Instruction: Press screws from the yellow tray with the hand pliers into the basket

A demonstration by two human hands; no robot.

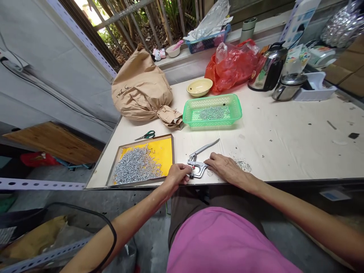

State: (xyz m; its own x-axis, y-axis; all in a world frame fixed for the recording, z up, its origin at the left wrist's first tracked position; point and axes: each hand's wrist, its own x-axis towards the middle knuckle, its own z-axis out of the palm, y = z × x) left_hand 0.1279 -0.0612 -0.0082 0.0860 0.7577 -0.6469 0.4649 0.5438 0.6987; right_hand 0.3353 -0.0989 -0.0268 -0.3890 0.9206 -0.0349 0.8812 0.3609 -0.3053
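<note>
A pair of silver hand press pliers (201, 168) with a coil spring and a small red part lies near the table's front edge, one long handle pointing up and right. My left hand (178, 173) is at the jaw end, thumb and fingers pinched together; whatever is between them is too small to make out. My right hand (224, 166) is closed on the pliers' right side, covering part of them. Left of my hands, a shallow tray (173, 149) with a yellow lining holds a heap of small silver metal pieces (135, 165).
Green-handled scissors (149, 134) lie behind the tray. A green basket (212, 123) holds more metal pieces. Further back are a brown paper bag (142, 89), a cream bowl (199, 88), a red plastic bag (231, 66) and a kettle (269, 70). Small scraps (243, 165) lie beside my right hand.
</note>
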